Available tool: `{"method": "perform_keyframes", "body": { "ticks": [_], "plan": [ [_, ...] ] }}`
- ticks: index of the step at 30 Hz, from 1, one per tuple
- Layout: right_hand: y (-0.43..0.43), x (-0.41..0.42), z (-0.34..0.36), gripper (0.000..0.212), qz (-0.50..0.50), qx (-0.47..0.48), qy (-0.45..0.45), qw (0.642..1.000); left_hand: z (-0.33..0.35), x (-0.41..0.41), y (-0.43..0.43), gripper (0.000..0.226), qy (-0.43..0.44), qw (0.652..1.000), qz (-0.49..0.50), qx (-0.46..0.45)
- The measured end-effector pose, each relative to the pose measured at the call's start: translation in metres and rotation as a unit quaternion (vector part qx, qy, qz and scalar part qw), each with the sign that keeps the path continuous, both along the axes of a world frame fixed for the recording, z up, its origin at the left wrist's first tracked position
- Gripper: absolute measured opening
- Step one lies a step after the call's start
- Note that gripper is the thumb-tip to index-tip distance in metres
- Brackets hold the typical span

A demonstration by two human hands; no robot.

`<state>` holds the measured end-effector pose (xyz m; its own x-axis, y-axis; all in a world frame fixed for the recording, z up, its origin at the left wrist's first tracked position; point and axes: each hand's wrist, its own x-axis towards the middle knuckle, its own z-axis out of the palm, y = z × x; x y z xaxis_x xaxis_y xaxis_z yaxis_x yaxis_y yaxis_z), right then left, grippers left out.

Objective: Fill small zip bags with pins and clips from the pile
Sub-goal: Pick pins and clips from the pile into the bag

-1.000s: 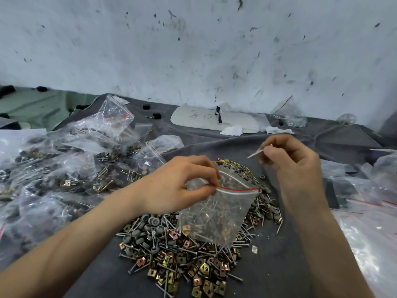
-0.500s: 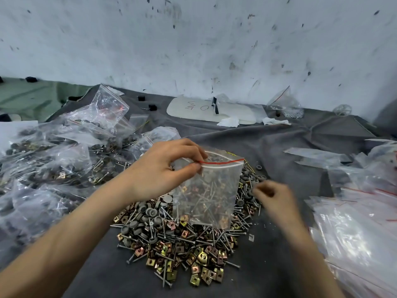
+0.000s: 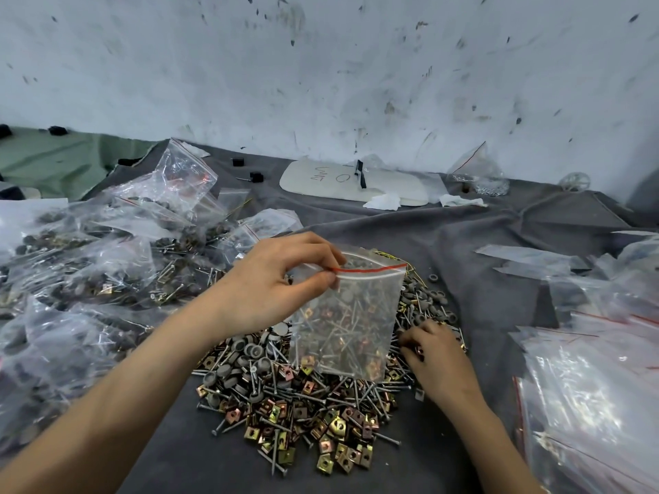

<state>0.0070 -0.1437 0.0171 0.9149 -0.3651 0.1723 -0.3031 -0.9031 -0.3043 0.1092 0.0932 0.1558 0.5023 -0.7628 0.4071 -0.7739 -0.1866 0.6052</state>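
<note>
One pile [image 3: 285,415] of pins, square metal clips and grey round caps lies on the grey-covered bench [image 3: 214,472], nearest the viewer. At the pile's right edge, the right grip [image 3: 433,354] rests palm down with its fingers bent into the loose pieces; whether it grasps a piece cannot be told. Above the pile's centre, a small clear zip bag [image 3: 349,322] with a red seal line hangs upright, its lower edge just over the pieces. Pins and clips show through the film; whether they lie inside the bag or behind it cannot be told. The left grip [image 3: 271,283], above the pile's left half, pinches the bag's top left corner between thumb and fingers. Left of the pile, filled bags [image 3: 89,272] lie heaped. Right of the pile, flat clear bags [image 3: 588,386] lie stacked. Beyond the pile, a white board [image 3: 353,187] with handwriting lies flat, crumpled tissue [image 3: 383,201] touching its near edge. Behind the pile stands a scuffed white wall [image 3: 321,65].
</note>
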Motion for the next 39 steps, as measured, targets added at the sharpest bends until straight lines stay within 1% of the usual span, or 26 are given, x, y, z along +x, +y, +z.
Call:
{"method": "perform_keyframes", "body": {
  "ticks": [3,6,10,13,14,16,19,25,29,31,33,36,37,39],
  "plan": [
    [-0.002,0.0,0.0,0.02,0.003,-0.006,0.02,1.0,-0.002,0.0,-0.002,0.014,-0.005,1.0,-0.005,0.001],
    [-0.003,-0.002,0.001,0.02,0.023,0.018,0.029,0.999,-0.004,0.0,-0.004,0.01,-0.007,1.0,-0.004,0.003],
    [-0.002,-0.005,-0.002,0.015,0.039,0.025,0.016,0.999,-0.005,-0.002,-0.002,0.021,-0.004,1.0,-0.012,-0.001],
    [0.001,-0.007,-0.003,0.004,0.021,0.081,-0.044,0.996,-0.005,-0.003,-0.001,0.024,-0.005,1.0,-0.014,-0.005],
    [0.002,-0.007,-0.002,0.008,0.014,0.103,-0.054,0.993,-0.004,-0.003,-0.001,0.024,-0.004,1.0,-0.015,-0.006],
    [0.003,-0.007,0.0,0.016,0.013,0.14,-0.05,0.989,-0.004,-0.002,0.0,0.022,-0.004,1.0,-0.013,-0.006],
    [0.005,-0.006,0.004,0.018,0.032,0.171,-0.023,0.984,-0.004,-0.002,0.001,0.024,-0.007,1.0,-0.01,-0.006],
    [0.003,-0.006,0.003,0.018,0.056,0.144,0.018,0.988,-0.006,-0.002,0.003,0.03,-0.012,1.0,-0.01,-0.001],
    [0.002,-0.007,0.003,0.01,0.062,0.121,0.004,0.991,-0.005,-0.003,0.002,0.021,-0.011,1.0,-0.009,0.001],
    [0.004,-0.009,0.003,0.007,0.054,0.128,-0.037,0.99,-0.005,-0.004,0.003,0.021,-0.014,1.0,-0.006,0.001],
    [0.009,-0.012,0.012,0.011,0.025,0.181,-0.125,0.975,-0.004,-0.004,0.005,0.023,-0.018,1.0,-0.003,0.002],
    [0.018,-0.014,0.047,0.029,-0.018,0.29,-0.261,0.921,-0.004,-0.006,0.006,0.027,-0.026,1.0,-0.003,0.01],
    [0.022,-0.015,0.062,0.028,-0.007,0.315,-0.297,0.901,-0.003,-0.007,0.006,0.028,-0.028,1.0,-0.007,0.013],
    [0.035,-0.017,0.093,0.022,0.05,0.356,-0.351,0.865,-0.002,-0.01,0.004,0.032,-0.029,0.999,-0.016,0.022]
  ]
}}
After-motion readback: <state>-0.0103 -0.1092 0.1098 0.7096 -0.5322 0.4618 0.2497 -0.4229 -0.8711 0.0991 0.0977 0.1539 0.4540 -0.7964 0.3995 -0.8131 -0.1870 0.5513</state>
